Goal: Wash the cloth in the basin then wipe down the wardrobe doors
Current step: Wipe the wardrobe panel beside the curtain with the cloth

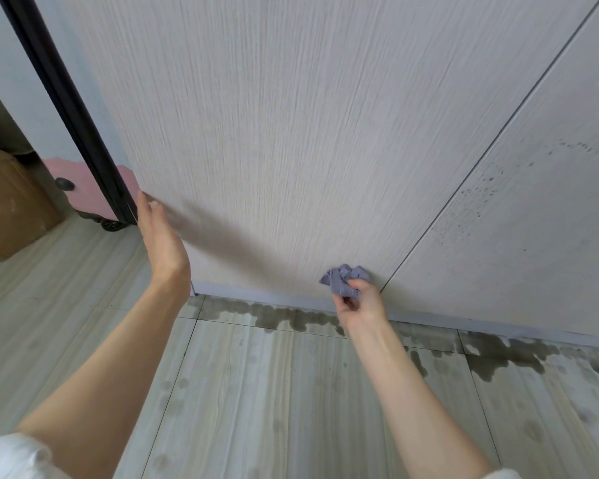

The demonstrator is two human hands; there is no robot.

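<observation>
The wiping step is in hand: the basin is nowhere in view, and the person works low on the wardrobe door. The right hand grasps the crumpled purple cloth and holds it against the door's bottom corner, at about five o'clock in the view, just beside the seam with the neighbouring door. The left hand, at nine o'clock, is released, fingers straight, its tips touching the door near the dark edge trim. Water marks the floor along the base. Judging by the spatter on the neighbouring door, the next move probably calls for carrying the cloth across the seam toward three o'clock.
</observation>
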